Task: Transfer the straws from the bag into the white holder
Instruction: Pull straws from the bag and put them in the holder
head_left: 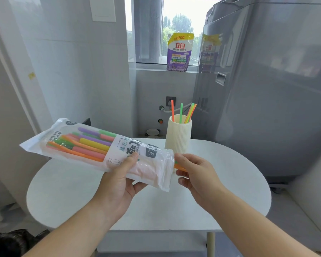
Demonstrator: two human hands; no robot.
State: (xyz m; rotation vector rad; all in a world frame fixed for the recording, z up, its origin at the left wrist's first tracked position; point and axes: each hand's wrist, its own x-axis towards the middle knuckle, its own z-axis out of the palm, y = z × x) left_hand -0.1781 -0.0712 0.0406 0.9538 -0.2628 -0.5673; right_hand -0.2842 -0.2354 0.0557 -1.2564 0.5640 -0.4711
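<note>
Left hand (119,180) grips one bag (93,143), right hand (196,175) pinches straw ends (176,165); five straws (181,112) stand in holder (178,138).

The single wide-angle head camera is looking forward and down from the person's own viewpoint, sitting close over the left hand (119,182) and right hand (196,175) above the white table (63,191), and facing the window (180,25) beyond.
</note>
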